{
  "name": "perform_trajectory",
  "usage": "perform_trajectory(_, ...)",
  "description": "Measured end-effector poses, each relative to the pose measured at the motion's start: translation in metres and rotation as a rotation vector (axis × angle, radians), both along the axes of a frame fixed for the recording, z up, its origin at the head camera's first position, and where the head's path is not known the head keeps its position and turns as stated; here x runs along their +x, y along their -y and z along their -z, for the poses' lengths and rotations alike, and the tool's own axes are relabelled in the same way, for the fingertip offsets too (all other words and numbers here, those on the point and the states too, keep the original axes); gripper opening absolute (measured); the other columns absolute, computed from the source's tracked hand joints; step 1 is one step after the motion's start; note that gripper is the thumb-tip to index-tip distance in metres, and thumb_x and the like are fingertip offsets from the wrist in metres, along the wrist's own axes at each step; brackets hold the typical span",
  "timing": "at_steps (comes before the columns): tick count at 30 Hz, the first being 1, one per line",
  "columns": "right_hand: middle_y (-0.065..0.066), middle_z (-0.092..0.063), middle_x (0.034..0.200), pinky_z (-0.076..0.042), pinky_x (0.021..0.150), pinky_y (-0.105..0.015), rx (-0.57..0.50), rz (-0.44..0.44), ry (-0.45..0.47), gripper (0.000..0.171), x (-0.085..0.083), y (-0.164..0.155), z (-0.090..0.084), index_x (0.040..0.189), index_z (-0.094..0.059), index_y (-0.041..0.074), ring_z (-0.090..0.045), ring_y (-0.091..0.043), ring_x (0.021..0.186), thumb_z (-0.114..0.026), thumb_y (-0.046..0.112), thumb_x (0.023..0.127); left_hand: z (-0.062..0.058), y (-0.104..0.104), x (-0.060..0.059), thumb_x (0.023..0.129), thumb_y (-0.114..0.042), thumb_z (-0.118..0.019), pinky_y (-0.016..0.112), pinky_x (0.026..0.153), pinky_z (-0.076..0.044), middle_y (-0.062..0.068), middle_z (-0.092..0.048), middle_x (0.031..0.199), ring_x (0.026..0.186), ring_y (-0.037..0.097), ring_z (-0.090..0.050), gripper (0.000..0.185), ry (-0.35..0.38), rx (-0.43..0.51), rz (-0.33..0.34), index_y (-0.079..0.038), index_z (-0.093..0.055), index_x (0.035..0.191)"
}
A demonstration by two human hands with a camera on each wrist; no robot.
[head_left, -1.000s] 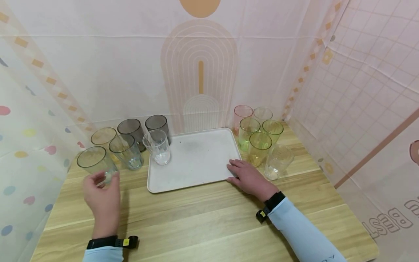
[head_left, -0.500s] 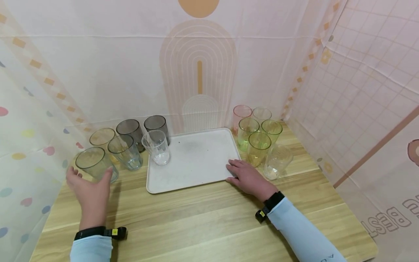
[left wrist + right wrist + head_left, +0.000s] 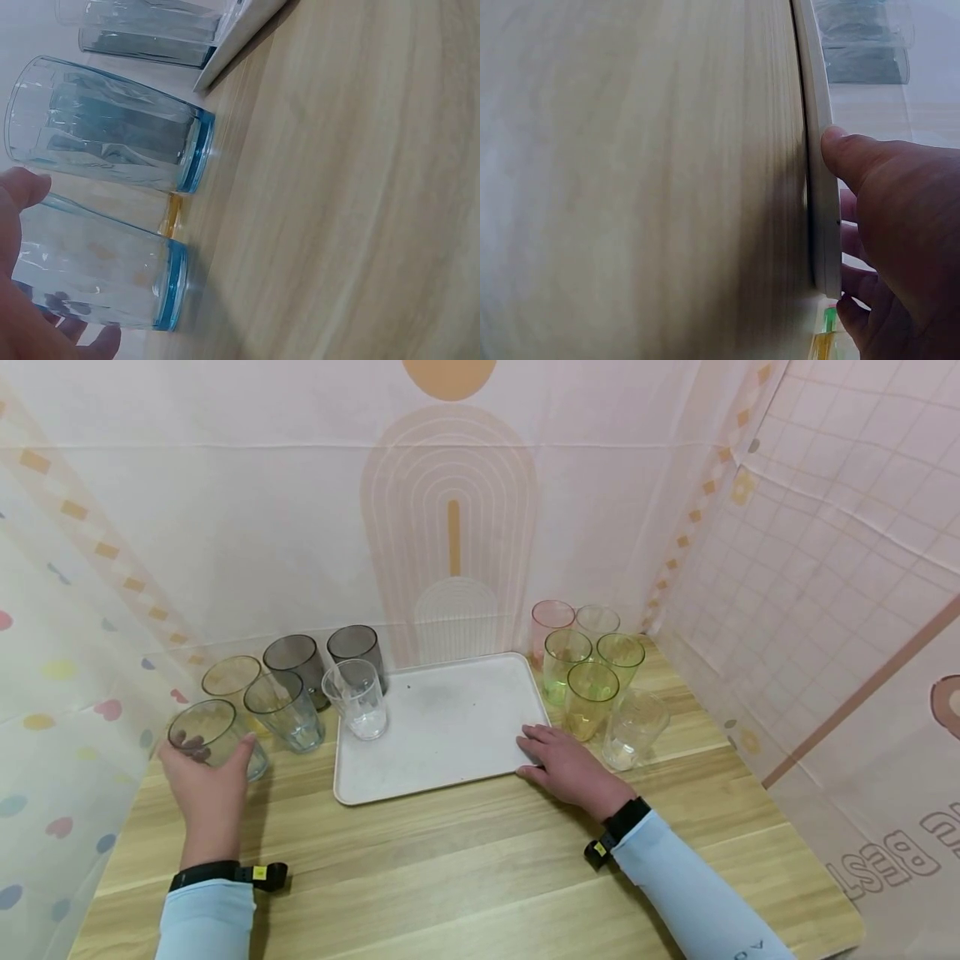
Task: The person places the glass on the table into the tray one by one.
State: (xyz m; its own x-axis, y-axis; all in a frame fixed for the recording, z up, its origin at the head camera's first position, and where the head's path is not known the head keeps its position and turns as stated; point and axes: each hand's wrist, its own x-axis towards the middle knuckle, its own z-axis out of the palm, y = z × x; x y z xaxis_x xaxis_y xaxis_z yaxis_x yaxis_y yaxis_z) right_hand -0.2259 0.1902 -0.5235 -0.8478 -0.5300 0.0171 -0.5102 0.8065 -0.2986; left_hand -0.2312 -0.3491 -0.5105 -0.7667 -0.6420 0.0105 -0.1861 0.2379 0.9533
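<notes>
My left hand (image 3: pixel 206 797) grips a pale blue drinking glass (image 3: pixel 223 739) standing at the table's left front. In the left wrist view the thumb lies on one side of this glass's blue-based wall, and fingers show on the other. Another pale blue glass (image 3: pixel 288 714) stands just to its right, an amber glass (image 3: pixel 228 677) behind. My right hand (image 3: pixel 570 770) rests on the right front corner of a white tray (image 3: pixel 442 727); its thumb touches the rim in the right wrist view. One clear glass (image 3: pixel 363 706) stands on the tray's left end.
Two smoky grey glasses (image 3: pixel 300 664) stand at the back left. Right of the tray is a cluster with a pink glass (image 3: pixel 551 631), green glasses (image 3: pixel 564 672), a yellow glass (image 3: pixel 588 706) and a clear glass (image 3: pixel 633 735). Fabric walls border the wooden table (image 3: pixel 420 868).
My left hand has shifted left, opened wider and come around the pale blue glass, where it was earlier in front of it. The right hand has stayed on the tray corner.
</notes>
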Motion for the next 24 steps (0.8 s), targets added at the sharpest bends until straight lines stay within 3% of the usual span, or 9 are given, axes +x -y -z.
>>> perform_trajectory(9,-0.019,-0.045,0.172,-0.031,0.133,-0.054,0.004,0.001,-0.002,0.062,0.001,0.0,-0.001,0.161,-0.054,0.002,-0.04,-0.04,0.16,-0.065,0.039,0.114,0.0,-0.003,0.012,0.092,-0.038,-0.093,0.033,0.114,-0.038,-0.013,-0.041,0.144,0.131,0.01,-0.039,0.1,0.011,0.044,0.0,-0.028,-0.028,0.168)
perform_trajectory(16,-0.019,-0.045,0.172,-0.031,0.133,-0.054,0.003,0.002,-0.001,0.062,-0.001,0.0,-0.001,0.162,-0.054,0.002,-0.04,-0.039,0.16,-0.065,0.039,0.113,-0.009,-0.025,0.032,0.094,-0.035,-0.09,0.026,0.104,-0.039,-0.011,-0.044,0.143,0.127,0.01,-0.04,0.095,0.009,0.011,0.029,-0.027,-0.029,0.167)
perform_trajectory(24,-0.02,-0.046,0.171,-0.031,0.133,-0.054,0.004,-0.002,-0.002,0.061,0.0,0.001,0.0,0.161,-0.055,0.001,-0.041,-0.04,0.16,-0.065,0.039,0.114,-0.007,-0.05,0.041,0.093,-0.032,-0.092,0.021,0.094,-0.042,-0.011,-0.048,0.139,0.122,0.008,-0.045,0.09,-0.026,-0.011,0.079,-0.026,-0.034,0.162)
